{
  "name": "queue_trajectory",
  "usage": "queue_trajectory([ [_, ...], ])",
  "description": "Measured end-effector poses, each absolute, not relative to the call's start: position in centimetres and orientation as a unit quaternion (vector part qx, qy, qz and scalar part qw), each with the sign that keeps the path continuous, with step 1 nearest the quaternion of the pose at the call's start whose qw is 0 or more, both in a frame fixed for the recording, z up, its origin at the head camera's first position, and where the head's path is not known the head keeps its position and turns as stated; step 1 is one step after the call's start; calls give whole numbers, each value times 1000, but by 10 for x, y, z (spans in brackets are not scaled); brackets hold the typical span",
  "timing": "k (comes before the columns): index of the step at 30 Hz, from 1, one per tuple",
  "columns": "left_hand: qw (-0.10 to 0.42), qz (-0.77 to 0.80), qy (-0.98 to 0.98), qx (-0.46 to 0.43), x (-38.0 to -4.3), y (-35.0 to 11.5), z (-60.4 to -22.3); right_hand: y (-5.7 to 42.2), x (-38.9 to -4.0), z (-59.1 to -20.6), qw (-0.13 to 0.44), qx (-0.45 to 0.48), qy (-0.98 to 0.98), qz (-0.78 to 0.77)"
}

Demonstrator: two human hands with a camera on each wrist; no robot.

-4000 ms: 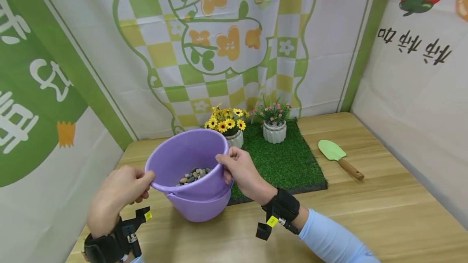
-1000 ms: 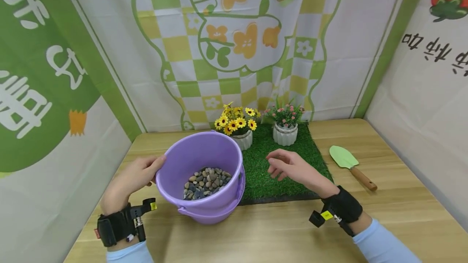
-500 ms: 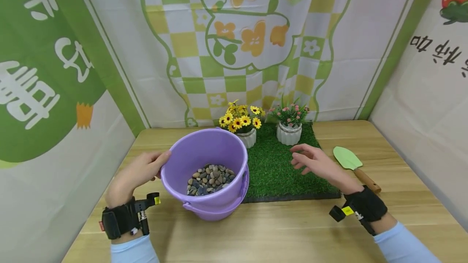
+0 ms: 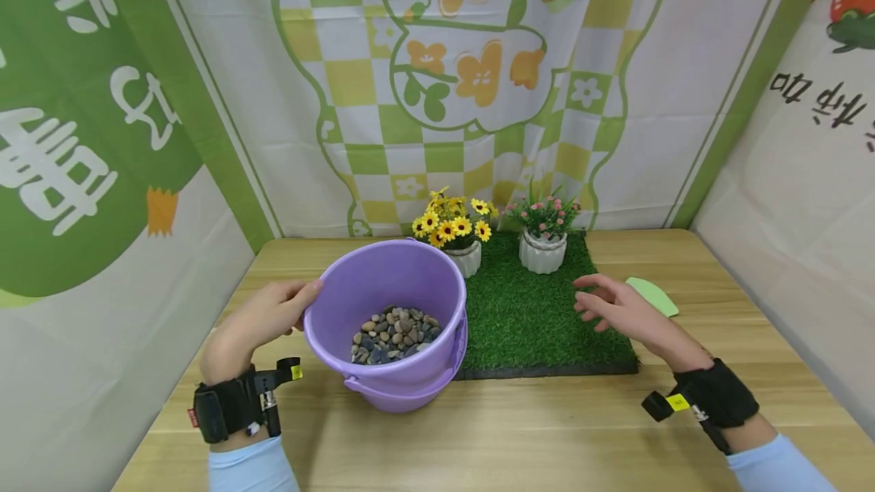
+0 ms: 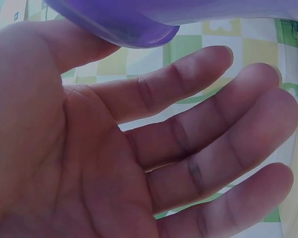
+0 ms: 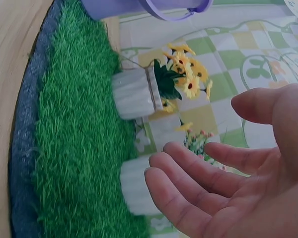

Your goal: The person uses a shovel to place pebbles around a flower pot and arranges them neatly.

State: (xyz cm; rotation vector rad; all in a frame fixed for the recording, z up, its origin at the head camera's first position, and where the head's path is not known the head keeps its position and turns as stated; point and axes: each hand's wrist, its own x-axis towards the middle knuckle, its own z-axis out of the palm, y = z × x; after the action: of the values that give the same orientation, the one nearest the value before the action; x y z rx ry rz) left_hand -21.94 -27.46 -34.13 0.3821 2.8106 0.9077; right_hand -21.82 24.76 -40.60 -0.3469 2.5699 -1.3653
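Note:
A purple bucket with pebbles in its bottom stands on the wooden table, its handle hanging down the side. At its left rim is my left hand. The left wrist view shows the thumb against the rim, while the other fingers extend loosely below, apart from it. My right hand hovers near the right edge of the grass mat, fingers loosely bent and holding nothing. Just behind it lies a trowel's light green blade; hand and wrist hide its wooden handle.
Two white pots stand at the back of the mat, one with yellow flowers, the other with pink flowers. Printed cloth walls enclose the table at the back and sides.
My right hand has let go of the bucket's rim and moved right, to the trowel, covering its handle. My left hand stays at the left rim. The head view has shifted slightly.

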Motion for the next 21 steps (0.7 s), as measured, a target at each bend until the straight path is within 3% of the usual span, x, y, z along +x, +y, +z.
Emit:
queue_trajectory([
  [21,86,295,944,117,-221,-274,-341,287,-201,-429,51,-74,893,-441],
])
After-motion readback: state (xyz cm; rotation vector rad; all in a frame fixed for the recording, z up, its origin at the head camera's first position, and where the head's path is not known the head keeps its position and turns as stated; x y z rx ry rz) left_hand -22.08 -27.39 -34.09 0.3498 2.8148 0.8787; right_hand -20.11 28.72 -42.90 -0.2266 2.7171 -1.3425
